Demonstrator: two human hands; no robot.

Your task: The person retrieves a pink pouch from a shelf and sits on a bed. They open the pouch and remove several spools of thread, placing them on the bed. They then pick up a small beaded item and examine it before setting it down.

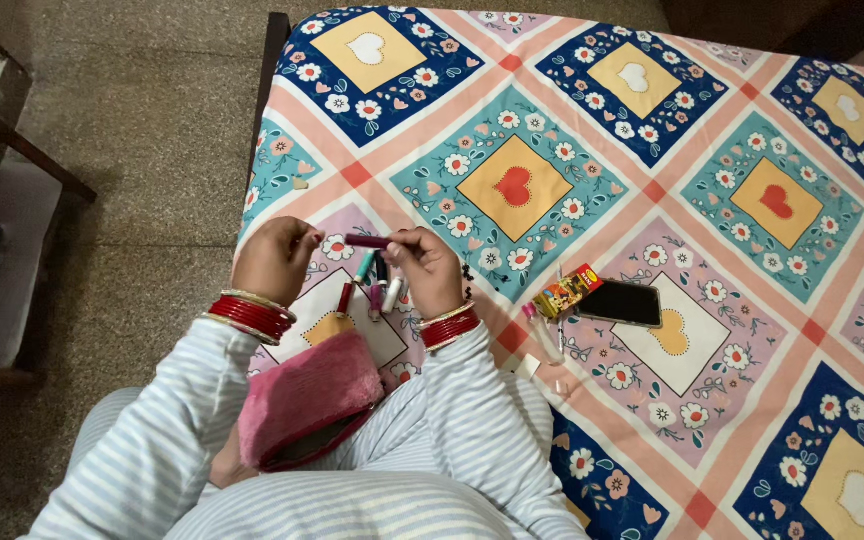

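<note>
The person is sitting at the edge of the bed (672, 130), which is wearing a patchwork sheet of hearts and flowers, and both hands are meeting over it. The left hand (274, 258) and the right hand (428, 268) are each pinching one end of a slim maroon tube (368, 241), fingers closed around it so that it is lying level between them, just above the sheet. Directly beneath the hands a small cluster of little tubes (377, 285) is lying loose on the sheet (red, teal, pink and white ones, as far as I can tell). A pink fuzzy pouch (307, 398) is resting open in the person's lap, near the left forearm. Off to the right of the right hand, a dark phone (622, 303) is lying flat, with a small orange box (568, 291) touching its left edge and a clear little bottle (542, 333) just below that.
</note>
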